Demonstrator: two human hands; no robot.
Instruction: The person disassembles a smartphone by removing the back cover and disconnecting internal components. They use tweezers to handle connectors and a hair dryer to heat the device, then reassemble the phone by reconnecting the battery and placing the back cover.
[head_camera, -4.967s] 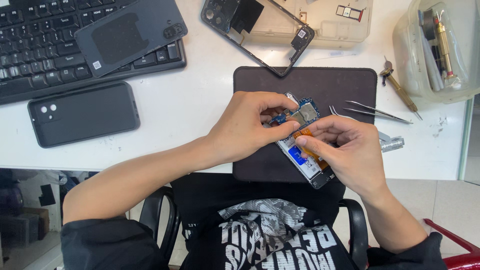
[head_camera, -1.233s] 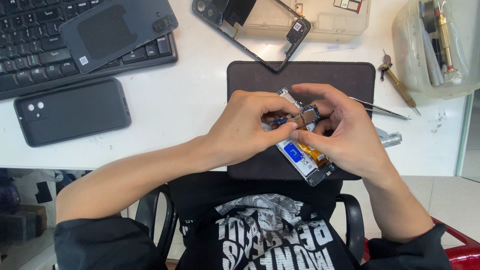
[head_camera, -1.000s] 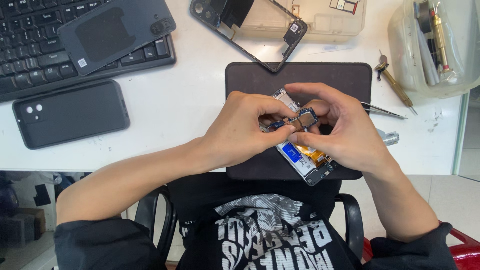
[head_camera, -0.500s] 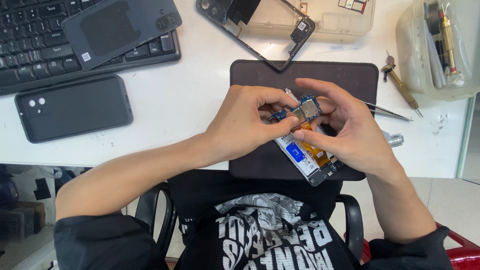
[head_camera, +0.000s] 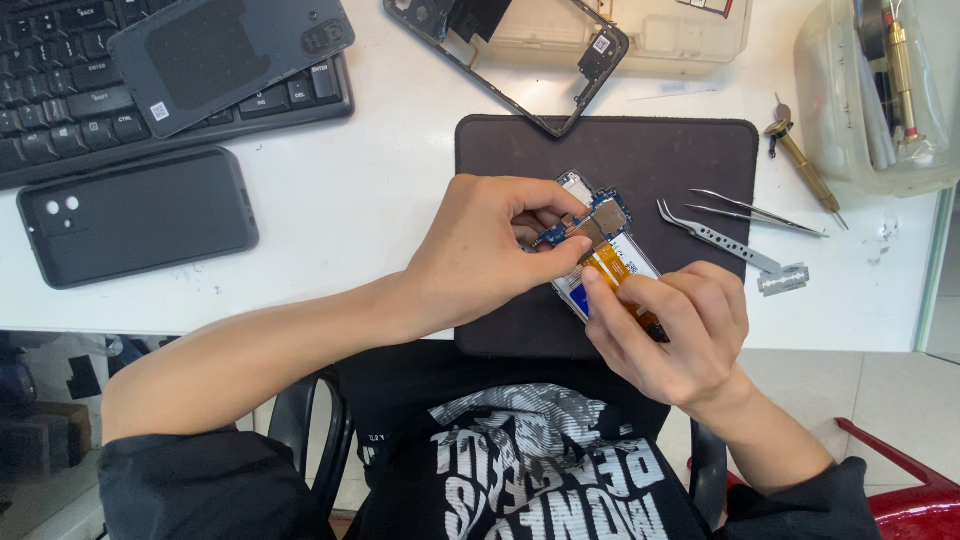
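White desk seen from above, with a dark work mat (head_camera: 690, 160) at its centre. Left of the mat lie a black keyboard (head_camera: 60, 110), a grey back cover (head_camera: 230, 55) and a cased phone (head_camera: 135, 215); above it, a bare phone frame (head_camera: 560, 105); right, tweezers (head_camera: 715, 238). On the mat, an opened phone (head_camera: 605, 265), already stripped of cover and frame. The left hand (head_camera: 480, 250) pinches a small part on its blue board; the right hand (head_camera: 680, 335) grips its lower end. Judging by this, internal work remains unfinished.

Bright, even daylight over glossy white desk (head_camera: 380, 190); soft, short shadows under hands. Mild glare on clear plastic tub (head_camera: 850, 110), top right. Centre sharp; corners slightly bowed, perhaps wide-lens distortion. Under-desk area dim.
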